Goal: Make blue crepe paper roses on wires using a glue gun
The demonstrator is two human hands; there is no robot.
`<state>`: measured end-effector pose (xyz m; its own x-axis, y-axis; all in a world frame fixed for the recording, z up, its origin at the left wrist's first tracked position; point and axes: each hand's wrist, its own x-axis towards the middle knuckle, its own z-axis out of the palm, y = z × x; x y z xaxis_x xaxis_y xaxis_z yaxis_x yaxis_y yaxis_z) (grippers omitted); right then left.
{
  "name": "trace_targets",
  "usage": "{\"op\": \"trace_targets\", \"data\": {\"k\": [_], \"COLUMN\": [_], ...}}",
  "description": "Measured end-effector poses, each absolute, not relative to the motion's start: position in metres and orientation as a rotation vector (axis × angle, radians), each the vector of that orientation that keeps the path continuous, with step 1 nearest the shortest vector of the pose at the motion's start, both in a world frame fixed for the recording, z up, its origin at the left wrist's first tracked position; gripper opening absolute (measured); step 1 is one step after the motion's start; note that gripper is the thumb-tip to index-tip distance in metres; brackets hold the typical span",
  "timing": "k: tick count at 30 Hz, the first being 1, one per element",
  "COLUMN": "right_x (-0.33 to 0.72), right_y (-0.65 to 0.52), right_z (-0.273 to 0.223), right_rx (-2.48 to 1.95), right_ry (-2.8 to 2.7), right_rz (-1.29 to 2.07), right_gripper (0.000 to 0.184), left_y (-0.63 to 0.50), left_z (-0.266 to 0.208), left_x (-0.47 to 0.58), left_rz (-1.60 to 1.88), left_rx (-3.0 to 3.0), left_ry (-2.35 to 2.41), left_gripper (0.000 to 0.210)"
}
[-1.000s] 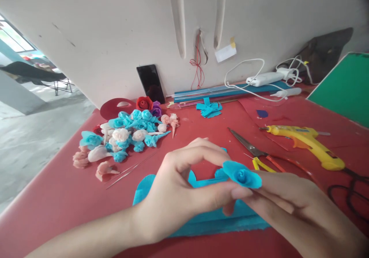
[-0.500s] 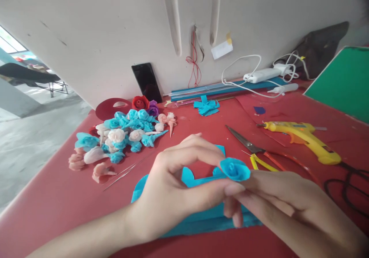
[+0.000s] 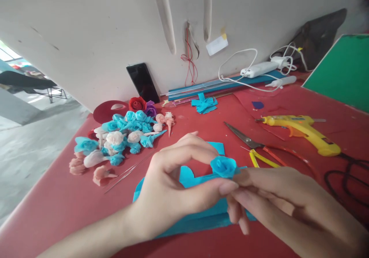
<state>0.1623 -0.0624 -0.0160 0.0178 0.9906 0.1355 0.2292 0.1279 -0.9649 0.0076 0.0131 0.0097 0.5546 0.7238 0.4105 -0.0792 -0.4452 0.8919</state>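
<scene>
A small blue crepe-paper rose [image 3: 223,166] is held between my two hands above the table. My left hand [image 3: 178,181] pinches it between thumb and index finger at its left side. The fingers of my right hand [image 3: 271,196] close on its right side, at the base, where a bit of blue paper sticks out. Beneath both hands lies blue crepe paper [image 3: 196,221] with rounded cut pieces [image 3: 187,173] on it, partly hidden by my left hand.
Paper roses [image 3: 115,138] in blue, white and pink are heaped at the left, near thin wires [image 3: 122,178]. Red-handled scissors [image 3: 245,137], yellow-handled tweezers [image 3: 262,159] and a yellow glue gun [image 3: 305,131] lie right. A phone [image 3: 143,82] leans on the wall.
Both hands have shifted slightly left with the blue rose. The rose has turned a little, its petals now tilted differently, and the blue paper at its right side shows more.
</scene>
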Motion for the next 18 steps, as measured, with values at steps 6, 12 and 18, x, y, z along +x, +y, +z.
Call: {"op": "trace_targets", "data": {"k": [6,12,18], "right_x": [0.163,0.166,0.164], "right_y": [-0.061,-0.053,-0.057], "right_z": [-0.015,-0.013,-0.02], "right_rx": [-1.102,-1.024,-1.093], "right_ry": [-1.417,-1.512,-1.439], "right_rz": [0.8,0.67,0.66], "right_gripper": [0.018,0.021,0.012], "left_y": [0.013,0.014,0.012], "left_z": [0.008,0.008,0.011], "left_x": [0.01,0.01,0.009], "left_rz": [1.042,1.062,1.022], "left_rx": [1.842,1.883,1.843], "left_ry": [0.531,0.511,0.48], "left_gripper": [0.008,0.01,0.011]}}
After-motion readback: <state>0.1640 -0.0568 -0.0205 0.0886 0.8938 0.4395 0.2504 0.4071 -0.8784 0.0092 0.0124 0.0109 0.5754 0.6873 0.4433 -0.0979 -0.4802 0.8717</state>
